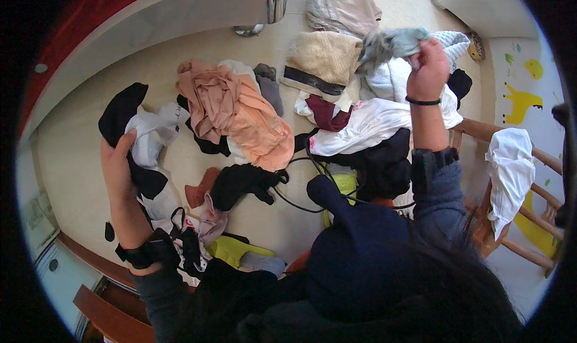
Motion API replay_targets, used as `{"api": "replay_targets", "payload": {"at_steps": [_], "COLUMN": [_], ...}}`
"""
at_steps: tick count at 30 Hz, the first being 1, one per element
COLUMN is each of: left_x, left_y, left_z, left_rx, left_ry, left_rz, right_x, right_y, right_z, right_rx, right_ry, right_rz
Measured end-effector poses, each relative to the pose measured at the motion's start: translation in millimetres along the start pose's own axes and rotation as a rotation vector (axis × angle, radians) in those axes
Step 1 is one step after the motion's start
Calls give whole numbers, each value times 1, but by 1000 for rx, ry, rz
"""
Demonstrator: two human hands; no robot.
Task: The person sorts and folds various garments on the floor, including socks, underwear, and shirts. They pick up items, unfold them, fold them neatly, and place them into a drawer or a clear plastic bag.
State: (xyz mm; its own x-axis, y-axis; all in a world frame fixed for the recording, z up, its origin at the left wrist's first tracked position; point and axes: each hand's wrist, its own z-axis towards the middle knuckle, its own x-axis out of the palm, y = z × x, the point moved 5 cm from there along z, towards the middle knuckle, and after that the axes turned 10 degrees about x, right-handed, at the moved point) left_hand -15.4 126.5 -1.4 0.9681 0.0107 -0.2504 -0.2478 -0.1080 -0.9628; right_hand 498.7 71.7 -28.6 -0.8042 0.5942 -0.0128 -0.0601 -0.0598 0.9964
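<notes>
At the far left, my left hand (118, 163) is closed, with its thumb pressed on a light grey sock-like cloth (147, 131). A black cloth (123, 110) sticks up beside those fingers; whether it is pinched too, I cannot tell. Toward the upper right, my right hand (430, 72) pinches a grey-green piece of clothing (399, 44). A pale ribbed fabric (452, 42) shows behind that hand, and a light grey towel-like cloth (384, 81) lies below it. Between the hands, a peach garment (237, 109) lies crumpled on the floor.
More clothes cover the floor, among them a beige folded piece (324, 57), a white garment (366, 127) and a black top (243, 184). A black cord (294, 206) loops near my knees. At right stands a wooden rack (520, 247) with a white cloth (509, 169) over it.
</notes>
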Motion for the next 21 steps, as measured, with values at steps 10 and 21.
{"api": "replay_targets", "payload": {"at_steps": [10, 21], "left_x": [-13, -18], "left_y": [-1, 10], "left_z": [5, 9], "left_rx": [-4, 51], "left_ry": [-53, -97], "left_rz": [4, 56], "right_x": [165, 113], "right_y": [64, -81], "right_z": [-103, -34], "right_rx": [-139, -602], "right_ry": [914, 106], "right_rz": [36, -1283]}}
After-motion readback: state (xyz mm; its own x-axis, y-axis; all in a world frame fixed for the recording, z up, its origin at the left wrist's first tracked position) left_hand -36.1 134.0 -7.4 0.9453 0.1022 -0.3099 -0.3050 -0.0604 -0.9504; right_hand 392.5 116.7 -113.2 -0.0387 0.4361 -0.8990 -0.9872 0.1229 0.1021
